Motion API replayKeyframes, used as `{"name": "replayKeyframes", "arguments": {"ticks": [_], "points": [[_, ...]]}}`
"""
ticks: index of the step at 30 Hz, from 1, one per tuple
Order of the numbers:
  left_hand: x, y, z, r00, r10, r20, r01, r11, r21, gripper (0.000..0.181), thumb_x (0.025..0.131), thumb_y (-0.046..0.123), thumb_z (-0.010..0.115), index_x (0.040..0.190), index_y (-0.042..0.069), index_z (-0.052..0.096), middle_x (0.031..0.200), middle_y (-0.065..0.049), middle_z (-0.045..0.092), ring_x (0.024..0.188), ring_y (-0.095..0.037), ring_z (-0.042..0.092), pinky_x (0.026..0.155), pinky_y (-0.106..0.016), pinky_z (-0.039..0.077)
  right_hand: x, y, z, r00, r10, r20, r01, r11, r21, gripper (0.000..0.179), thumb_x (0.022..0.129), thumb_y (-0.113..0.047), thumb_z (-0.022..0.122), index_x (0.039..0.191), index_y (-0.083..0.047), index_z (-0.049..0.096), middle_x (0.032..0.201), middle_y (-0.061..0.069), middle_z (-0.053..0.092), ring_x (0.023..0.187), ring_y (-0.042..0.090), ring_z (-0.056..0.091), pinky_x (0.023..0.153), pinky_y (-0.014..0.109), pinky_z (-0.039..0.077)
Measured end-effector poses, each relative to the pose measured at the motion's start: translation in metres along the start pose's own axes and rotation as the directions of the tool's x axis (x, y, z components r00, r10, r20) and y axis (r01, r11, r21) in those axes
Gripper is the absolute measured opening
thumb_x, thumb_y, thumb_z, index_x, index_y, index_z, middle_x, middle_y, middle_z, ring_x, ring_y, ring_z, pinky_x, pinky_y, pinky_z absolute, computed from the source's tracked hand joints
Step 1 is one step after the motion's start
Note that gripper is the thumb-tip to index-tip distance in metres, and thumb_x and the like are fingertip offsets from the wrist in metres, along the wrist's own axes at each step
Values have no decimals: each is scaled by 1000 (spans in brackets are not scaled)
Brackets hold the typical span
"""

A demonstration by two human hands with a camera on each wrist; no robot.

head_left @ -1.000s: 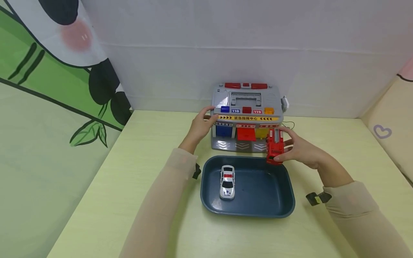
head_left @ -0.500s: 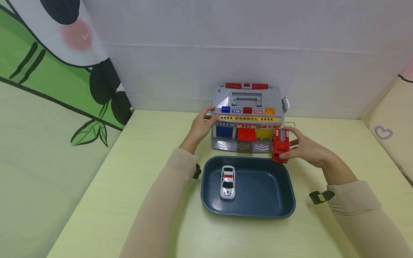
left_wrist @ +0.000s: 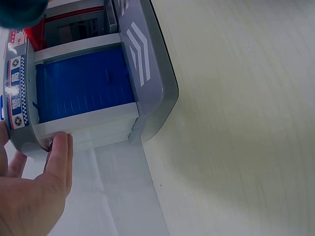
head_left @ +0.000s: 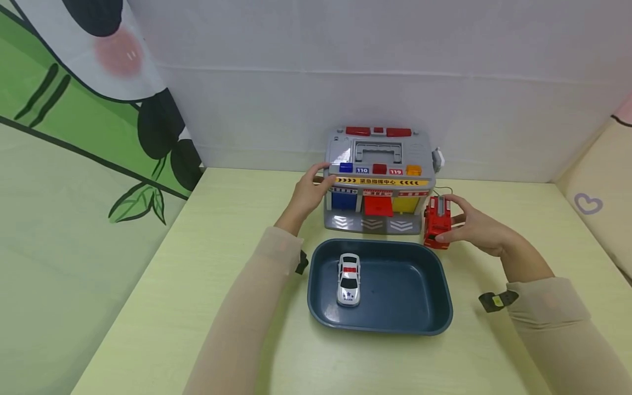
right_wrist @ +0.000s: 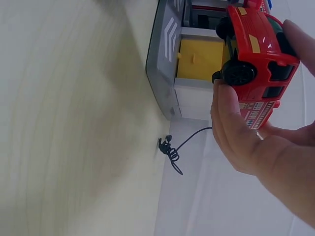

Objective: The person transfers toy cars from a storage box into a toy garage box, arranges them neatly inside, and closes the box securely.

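Note:
My right hand (head_left: 476, 227) grips a red toy fire engine (head_left: 437, 222) by its sides, thumb and fingers around the body. In the right wrist view the fire engine (right_wrist: 261, 59) is raised off the table, its black wheels showing. It hangs beside the right front corner of a grey toy garage (head_left: 380, 156). My left hand (head_left: 307, 195) holds the garage's left end, thumb and fingers at the roof edge. The garage's blue door (left_wrist: 83, 83) and yellow door (right_wrist: 199, 59) are down, while the red middle door (head_left: 378, 206) sticks out and the bay behind it shows.
A dark blue tray (head_left: 380, 329) stands in front of the garage, with a white toy police car (head_left: 348, 280) lying in its left part. A thin black cable (right_wrist: 172, 153) lies coiled by the garage's right end. A white cloth (head_left: 276, 109) hangs behind the table.
My right hand has moved to the right with the fire engine, from in front of the yellow door to beyond the garage's base. The left hand stays on the garage.

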State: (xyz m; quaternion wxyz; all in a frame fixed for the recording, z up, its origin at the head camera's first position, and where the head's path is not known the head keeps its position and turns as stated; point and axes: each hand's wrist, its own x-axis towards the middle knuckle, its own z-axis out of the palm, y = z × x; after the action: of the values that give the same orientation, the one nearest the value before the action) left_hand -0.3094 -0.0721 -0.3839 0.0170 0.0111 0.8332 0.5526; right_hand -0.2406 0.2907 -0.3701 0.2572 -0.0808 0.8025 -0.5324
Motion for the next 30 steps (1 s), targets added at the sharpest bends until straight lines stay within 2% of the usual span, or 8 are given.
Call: {"name": "replayKeyframes", "arguments": {"ticks": [9,20,30], "points": [[-1,2,-1,1000,-8,4,8,1000,5,47,99,37,57,143,24,47,122,-11,57,104,-23,59,88,-39,49,8,11,3,1000,0,4,0,1000,-2,103,87,-7,71,154,-9,-7,133,36,26,116,48,39,96,59,40],[-1,3,-1,1000,-6,11,6,1000,0,47,99,37,58,143,24,47,121,-11,56,104,-23,58,88,-40,49,18,12,14,1000,-2,26,2,1000,25,101,87,-7,71,154,-11,-5,133,35,27,106,39,52,96,56,42],[-1,3,-2,1000,-21,8,21,1000,8,48,99,38,58,144,25,46,123,-11,56,105,-23,58,89,-40,49,25,10,24,999,-30,16,30,999,44,103,86,-5,73,155,-13,-4,133,33,28,108,41,50,88,44,50]]}}
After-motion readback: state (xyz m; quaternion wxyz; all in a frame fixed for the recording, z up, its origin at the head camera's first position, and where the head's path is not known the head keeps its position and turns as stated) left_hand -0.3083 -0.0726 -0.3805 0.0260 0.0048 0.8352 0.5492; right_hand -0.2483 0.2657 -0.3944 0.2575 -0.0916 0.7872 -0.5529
